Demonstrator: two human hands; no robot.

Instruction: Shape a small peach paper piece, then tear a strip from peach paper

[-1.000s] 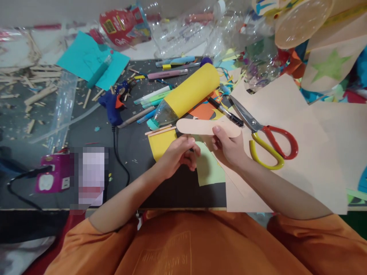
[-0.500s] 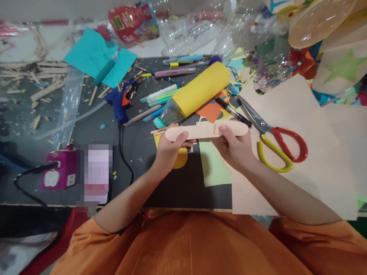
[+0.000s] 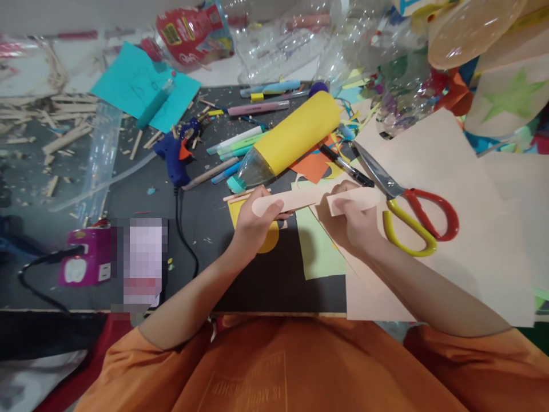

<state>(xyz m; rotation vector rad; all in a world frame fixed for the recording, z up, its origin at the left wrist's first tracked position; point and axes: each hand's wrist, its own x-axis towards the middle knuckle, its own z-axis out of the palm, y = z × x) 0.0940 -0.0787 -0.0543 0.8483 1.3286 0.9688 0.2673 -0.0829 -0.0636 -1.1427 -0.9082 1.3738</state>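
Note:
A long rounded strip of beige paper (image 3: 295, 199) is held level above the dark table between both hands. My left hand (image 3: 253, 226) pinches its left end, thumb on top. My right hand (image 3: 354, 220) is closed on its right end, where the strip bends or folds over the fingers. Just beyond the strip lies a plastic bottle wrapped in yellow paper (image 3: 291, 139). Under my hands lie a yellow paper piece (image 3: 268, 237) and a pale green sheet (image 3: 319, 249).
Scissors with red and yellow handles (image 3: 407, 212) lie on a large beige sheet (image 3: 463, 240) at right. A blue glue gun (image 3: 174, 157), markers, a black pen (image 3: 343, 165), wooden sticks and a purple power strip (image 3: 83, 260) lie at left. Clear bottles crowd the far edge.
My left hand rose from the table and took the strip's left end. The right end of the strip now bends over my right fingers.

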